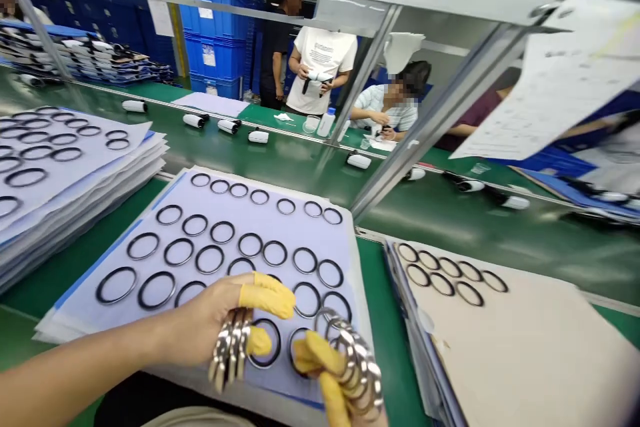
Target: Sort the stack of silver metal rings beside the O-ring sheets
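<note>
1. Metal rings (230,347) hang in two shiny bunches, one in each of the person's hands, just above a sheet stack at the near edge of the table (500,240), a green belt-topped bench.
2. The left hand (210,320) carries its bunch on curled fingers (267,300), which wear yellow cots and are closed around the rings.
3. The right hand (320,363) sits at 3 o'clock from the left hand, its yellow-capped fingers (320,353) pinched together on the second bunch (357,367).
4. Black rubber rings (209,259) lie in rows on the pale lilac top sheet (310,233) beneath both hands, and the nearest ones nearly touch the fingers.
5. At 10 o'clock, a taller stack of sheets (135,177) holds more black rings; at 3 o'clock, a beige board (525,340) holds others.
6. White cylindrical devices (194,121) stand on the belt at 12 o'clock, and a co-worker in a white T-shirt (320,73) holds one beyond it.
7. Blue crates (213,40) carry white labels, and a paper sheet (545,80) hangs at 1 o'clock, but their writing is too small to read from here.
</note>
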Motion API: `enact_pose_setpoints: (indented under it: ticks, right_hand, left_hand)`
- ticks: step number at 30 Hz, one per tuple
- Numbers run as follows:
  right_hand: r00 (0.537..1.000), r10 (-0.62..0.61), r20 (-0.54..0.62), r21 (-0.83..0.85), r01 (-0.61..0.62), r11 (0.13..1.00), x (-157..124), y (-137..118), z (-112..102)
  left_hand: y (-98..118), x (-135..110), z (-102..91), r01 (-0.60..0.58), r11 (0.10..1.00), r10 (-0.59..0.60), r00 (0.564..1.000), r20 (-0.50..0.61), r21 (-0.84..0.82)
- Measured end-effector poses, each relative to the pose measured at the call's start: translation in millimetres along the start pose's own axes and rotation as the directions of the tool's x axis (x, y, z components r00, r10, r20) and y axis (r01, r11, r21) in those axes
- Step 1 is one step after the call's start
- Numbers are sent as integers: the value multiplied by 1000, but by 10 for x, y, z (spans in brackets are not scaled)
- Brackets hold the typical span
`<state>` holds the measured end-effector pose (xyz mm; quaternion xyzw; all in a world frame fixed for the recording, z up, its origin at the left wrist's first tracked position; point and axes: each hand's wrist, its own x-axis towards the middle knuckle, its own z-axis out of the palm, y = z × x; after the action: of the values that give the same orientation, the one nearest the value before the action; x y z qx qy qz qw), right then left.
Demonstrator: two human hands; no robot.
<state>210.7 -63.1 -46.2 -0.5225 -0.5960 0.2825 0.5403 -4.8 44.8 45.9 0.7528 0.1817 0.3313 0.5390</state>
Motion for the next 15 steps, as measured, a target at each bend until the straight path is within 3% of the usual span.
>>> enact_pose_setpoints:
  ticks: [2, 4, 5, 7, 9, 15]
  right_hand:
    - [993, -38, -108, -277, 7, 961, 63, 137, -403]
    - [988, -42, -149, -579, -53, 813, 154, 271, -796]
    - [988, 6, -152, -715, -114, 690, 208, 337, -955]
    - [960, 233, -154, -917, -227, 328, 322, 474, -1157]
    - [927, 339, -159, -956, -230, 180, 427, 624, -1211]
    - [872, 479, -97, -967, -197, 163, 592, 1082, -1172]
  left_hand:
    - [-23, -17, -11, 30, 998, -30, 1000, 5, -48]
    - [-46, -28, -18, 69, 996, -67, 997, 27, -58]
    - [-57, -29, -17, 90, 995, -88, 995, 40, -50]
    - [-74, -19, -3, 128, 992, -127, 990, 61, -18]
    - [-82, 5, 26, 138, 990, -139, 987, 75, 21]
    - [5, 94, 104, 128, 981, -139, 988, 68, 146]
